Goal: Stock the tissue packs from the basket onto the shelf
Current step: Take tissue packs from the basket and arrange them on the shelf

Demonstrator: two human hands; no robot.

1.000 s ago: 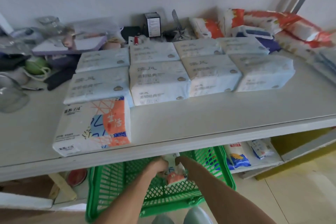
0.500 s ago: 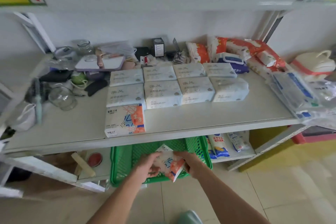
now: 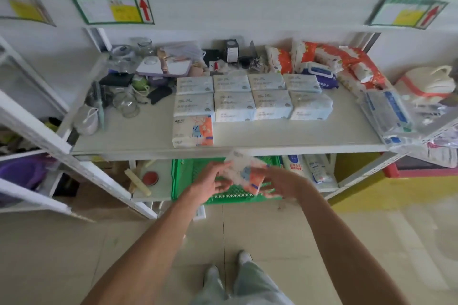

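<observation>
Grip of left hand (image 3: 210, 181), right hand (image 3: 277, 181) on tissue pack (image 3: 249, 172), over basket (image 3: 181, 178)

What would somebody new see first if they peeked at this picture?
Probably the orange-and-white tissue pack, blurry, between the left hand and right hand, in front of the bright green basket below the shelf. Next come the two neat rows of pale blue packs in the middle of the shelf, with one matching orange pack at their front left corner.
</observation>
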